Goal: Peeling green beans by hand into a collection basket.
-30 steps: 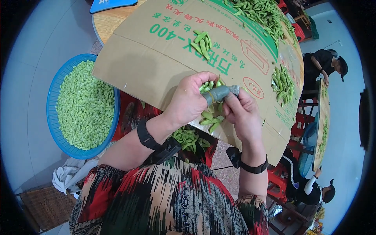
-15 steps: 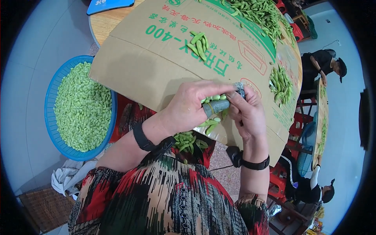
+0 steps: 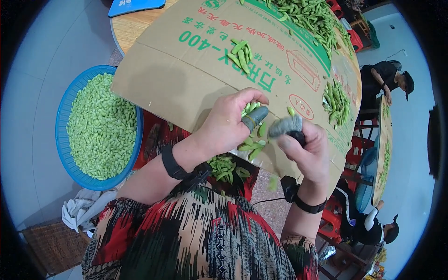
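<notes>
My left hand (image 3: 224, 122) is curled over the cardboard around several shelled green beans (image 3: 250, 108); a grey-green cover with a yellow band is on its thumb. Apart from it, to the right, is my right hand (image 3: 311, 151), with grey coverings on its fingers. Its fingertips are blurred, so whether they hold anything is unclear. Between and below the hands, a few green bean pods (image 3: 253, 148) lie near the cardboard's front edge. A single bean or pod (image 3: 291, 111) lies beyond my right hand. Below that hand a blurred green piece (image 3: 273, 183) hangs in the air.
At left stands a blue plastic basket (image 3: 59, 135) full of shelled beans. Flattened cardboard (image 3: 154, 70) covers the wooden table (image 3: 122, 31). Bean pods form a heap (image 3: 310, 21) at the far side and smaller piles (image 3: 336, 100) nearer. Two people work at another table (image 3: 379, 163) on the right.
My right hand has drawn away from the left, rightward and down. A blurred green piece has appeared below it. My left hand still holds the beans.
</notes>
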Available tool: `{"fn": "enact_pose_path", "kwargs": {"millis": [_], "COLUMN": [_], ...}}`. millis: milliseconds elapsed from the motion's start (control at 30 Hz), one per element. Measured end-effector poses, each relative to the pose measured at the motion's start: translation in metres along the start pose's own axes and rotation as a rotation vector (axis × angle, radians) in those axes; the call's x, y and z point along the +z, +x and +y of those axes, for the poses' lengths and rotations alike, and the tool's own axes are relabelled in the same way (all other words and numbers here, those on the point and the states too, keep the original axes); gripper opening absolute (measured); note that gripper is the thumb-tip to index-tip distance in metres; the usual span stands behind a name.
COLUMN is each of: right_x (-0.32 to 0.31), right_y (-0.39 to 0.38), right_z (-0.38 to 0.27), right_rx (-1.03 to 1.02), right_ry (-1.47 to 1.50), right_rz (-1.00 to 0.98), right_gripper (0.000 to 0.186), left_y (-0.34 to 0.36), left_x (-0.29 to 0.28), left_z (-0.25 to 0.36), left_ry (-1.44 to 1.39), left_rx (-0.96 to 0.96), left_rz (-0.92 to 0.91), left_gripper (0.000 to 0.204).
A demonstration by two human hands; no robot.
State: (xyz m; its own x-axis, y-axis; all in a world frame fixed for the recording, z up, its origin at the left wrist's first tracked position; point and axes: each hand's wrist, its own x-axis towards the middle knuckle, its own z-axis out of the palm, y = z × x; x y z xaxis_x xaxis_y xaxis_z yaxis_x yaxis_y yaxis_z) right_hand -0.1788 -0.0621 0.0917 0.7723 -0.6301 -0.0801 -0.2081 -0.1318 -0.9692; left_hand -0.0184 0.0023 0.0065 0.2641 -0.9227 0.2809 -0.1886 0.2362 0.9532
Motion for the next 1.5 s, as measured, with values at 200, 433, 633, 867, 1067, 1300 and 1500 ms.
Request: {"fn": "enact_pose_path", "kwargs": {"millis": [200, 433, 633, 867, 1067, 1300, 1500], "right_x": [0.017, 0.006, 0.003, 0.004, -0.015, -0.012, 0.004], "right_y": [0.012, 0.022, 0.026, 0.023, -0.008, -0.029, -0.051], "right_z": [-0.009, -0.026, -0.026, -0.009, -0.015, 0.003, 0.054], "right_rx": [-0.163, -0.286, -0.277, -0.134, -0.056, 0.211, -0.043], "right_ry": [-0.806, -1.005, -1.038, -0.614, 0.15, -0.192, -0.824], "right_rz": [0.098, -0.264, -0.403, -0.293, -0.178, 0.0, 0.167], "right_gripper": [0.01, 0.01, 0.012, 0.01, 0.006, 0.01, 0.027], "left_y": [-0.001, 0.002, 0.006, 0.003, -0.001, -0.016, -0.04], "left_x": [-0.001, -0.02, -0.026, -0.024, -0.031, -0.075, -0.141], "left_z": [0.019, 0.029, 0.035, 0.014, 0.013, 0.009, 0.019], "left_ry": [0.133, 0.042, 0.163, 0.144, -0.151, -0.377, -0.557], "left_rx": [-0.02, -0.031, -0.091, 0.223, -0.025, -0.255, -0.259], "left_rz": [-0.042, -0.324, -0.509, -0.361, -0.436, -0.165, 0.2], "left_gripper": [0.071, 0.097, 0.097, 0.066, 0.022, 0.021, 0.026]}}
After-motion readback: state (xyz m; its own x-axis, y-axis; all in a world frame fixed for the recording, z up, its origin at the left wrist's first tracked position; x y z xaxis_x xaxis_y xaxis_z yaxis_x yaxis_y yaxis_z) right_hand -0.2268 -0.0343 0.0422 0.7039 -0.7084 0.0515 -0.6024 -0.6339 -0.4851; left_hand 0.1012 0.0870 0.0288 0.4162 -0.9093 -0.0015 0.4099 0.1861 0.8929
